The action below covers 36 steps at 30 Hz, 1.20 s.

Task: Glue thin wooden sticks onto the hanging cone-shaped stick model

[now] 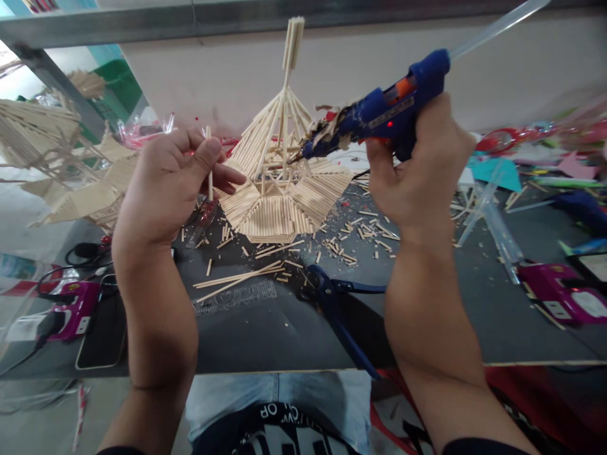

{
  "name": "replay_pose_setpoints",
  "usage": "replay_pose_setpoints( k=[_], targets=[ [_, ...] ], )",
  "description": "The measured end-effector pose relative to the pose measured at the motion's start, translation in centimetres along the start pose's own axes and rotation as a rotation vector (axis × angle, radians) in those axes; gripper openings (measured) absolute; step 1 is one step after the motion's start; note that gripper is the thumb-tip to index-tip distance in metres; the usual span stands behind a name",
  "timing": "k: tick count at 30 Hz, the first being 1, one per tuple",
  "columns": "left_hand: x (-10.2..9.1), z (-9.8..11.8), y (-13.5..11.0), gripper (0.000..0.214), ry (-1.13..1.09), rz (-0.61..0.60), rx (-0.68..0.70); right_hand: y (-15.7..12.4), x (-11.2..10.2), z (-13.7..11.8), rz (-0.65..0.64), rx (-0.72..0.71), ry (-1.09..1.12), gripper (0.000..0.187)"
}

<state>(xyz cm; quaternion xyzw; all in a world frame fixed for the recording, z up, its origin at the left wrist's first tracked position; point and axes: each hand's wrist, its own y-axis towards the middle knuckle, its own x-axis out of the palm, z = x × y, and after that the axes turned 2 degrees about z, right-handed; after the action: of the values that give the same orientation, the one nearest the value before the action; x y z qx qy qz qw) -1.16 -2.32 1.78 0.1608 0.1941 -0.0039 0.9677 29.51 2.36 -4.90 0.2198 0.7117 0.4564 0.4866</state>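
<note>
My left hand (175, 170) pinches a short wooden stick (210, 180) between thumb and fingers, left of a model built of wooden sticks (270, 215). The model has a flared base, a slanted, partly open roof and a thin mast. My right hand (417, 164) is wrapped round the handle of a blue glue gun (379, 117), with a clear glue stick (497, 28) poking out of its back. The gun's nozzle, crusted with brown residue, points left at the model's open side; whether it touches cannot be told.
Blue-handled cutters (332, 303), a clear ruler (237, 297) and scattered stick offcuts (351, 243) lie on the dark table (284, 338). A phone (102, 328) and purple power strip (78, 309) are at left, another purple strip (564, 294) at right. A second stick model (71, 170) stands left.
</note>
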Motion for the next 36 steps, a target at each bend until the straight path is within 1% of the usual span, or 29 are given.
replay_pose_setpoints(
  k=[3, 8, 14, 17, 20, 23, 27, 30, 36],
  targets=[
    [0.0, 0.0, 0.0, 0.035, 0.018, 0.007, 0.001, 0.0, 0.0, 0.0, 0.010, -0.005, -0.015, 0.042],
    [0.1, 0.0, 0.0, 0.035, 0.032, 0.005, 0.010, 0.1, -0.1, -0.1, 0.029, -0.028, 0.014, 0.045],
    [0.0, -0.1, 0.1, 0.034, 0.019, 0.005, 0.006, 0.2, -0.1, -0.3, 0.091, -0.115, -0.089, 0.039],
    [0.0, -0.1, 0.1, 0.038, 0.017, -0.006, -0.007, 0.1, 0.1, -0.2, 0.092, -0.085, -0.090, 0.038],
    [0.0, 0.0, 0.0, 0.040, 0.021, -0.015, -0.033, 0.0, 0.6, 0.1, 0.047, -0.011, -0.034, 0.040],
    [0.0, 0.0, 0.0, 0.042, 0.023, -0.015, -0.035, -0.1, 0.9, 0.3, 0.015, 0.019, 0.011, 0.043],
    [-0.1, 0.0, 0.1, 0.042, 0.031, -0.031, -0.036, 0.0, 1.2, 0.1, 0.058, 0.010, -0.024, 0.043],
    [-0.1, 0.0, 0.0, 0.038, 0.009, -0.033, -0.045, 0.1, 1.4, -0.2, 0.101, 0.032, -0.008, 0.043],
    [0.1, -0.1, 0.1, 0.034, -0.013, -0.047, -0.043, 0.5, 1.5, -0.7, 0.099, 0.046, -0.021, 0.035]
  ],
)
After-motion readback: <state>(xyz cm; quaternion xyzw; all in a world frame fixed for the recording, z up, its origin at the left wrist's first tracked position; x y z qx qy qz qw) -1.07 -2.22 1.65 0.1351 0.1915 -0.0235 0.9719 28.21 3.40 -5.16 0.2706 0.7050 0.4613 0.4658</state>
